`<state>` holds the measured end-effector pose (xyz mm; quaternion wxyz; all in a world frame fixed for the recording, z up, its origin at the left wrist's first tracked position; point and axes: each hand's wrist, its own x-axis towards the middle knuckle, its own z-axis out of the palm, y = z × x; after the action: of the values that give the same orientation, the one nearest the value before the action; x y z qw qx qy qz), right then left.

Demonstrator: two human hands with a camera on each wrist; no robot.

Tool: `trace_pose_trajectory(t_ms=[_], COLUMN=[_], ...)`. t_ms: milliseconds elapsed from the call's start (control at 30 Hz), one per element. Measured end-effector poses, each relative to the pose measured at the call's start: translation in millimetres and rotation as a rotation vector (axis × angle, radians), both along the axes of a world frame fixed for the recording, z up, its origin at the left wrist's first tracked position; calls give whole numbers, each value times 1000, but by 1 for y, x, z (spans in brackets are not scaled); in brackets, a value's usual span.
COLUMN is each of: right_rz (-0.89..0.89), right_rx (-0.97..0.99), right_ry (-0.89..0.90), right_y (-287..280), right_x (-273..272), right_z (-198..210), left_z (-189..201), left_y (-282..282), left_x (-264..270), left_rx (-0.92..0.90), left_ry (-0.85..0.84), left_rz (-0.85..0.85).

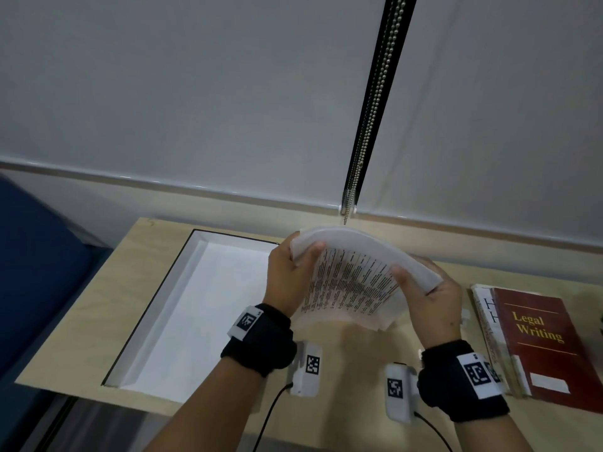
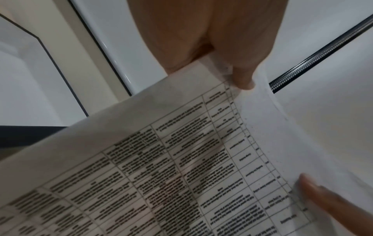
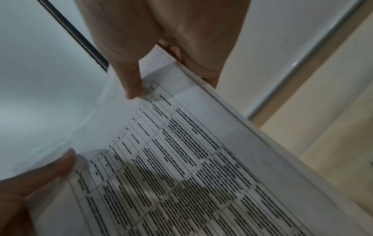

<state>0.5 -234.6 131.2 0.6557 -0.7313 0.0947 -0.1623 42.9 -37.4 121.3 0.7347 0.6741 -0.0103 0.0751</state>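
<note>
Both hands, left [image 1: 287,275] and right [image 1: 430,301], are gripping the paper stack [image 1: 355,282] with curled fingers, squaring it; next it's probably going left into the white tray [image 1: 195,308].

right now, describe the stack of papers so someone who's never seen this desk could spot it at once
On the wooden desk, look between the open white box on the left and the red Legal Writing book on the right. The stack of papers is held there, left hand and right hand gripping its ends. Only it is arched and covered in printed tables.
</note>
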Motion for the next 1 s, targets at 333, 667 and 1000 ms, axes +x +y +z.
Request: trace_pose_trajectory(t_ms=[333, 667, 1000], right_rz=[36, 427, 528], right_rx=[-223, -970, -1096], right_ry=[-24, -217, -114], right_y=[-5, 51, 65], right_x=[6, 54, 71], right_z=[31, 101, 87], left_z=[-11, -3, -4], left_y=[6, 12, 14], left_x=[10, 9, 14], left_rx=[21, 71, 152], left_ry=[-5, -86, -164], left_rz=[1, -70, -112])
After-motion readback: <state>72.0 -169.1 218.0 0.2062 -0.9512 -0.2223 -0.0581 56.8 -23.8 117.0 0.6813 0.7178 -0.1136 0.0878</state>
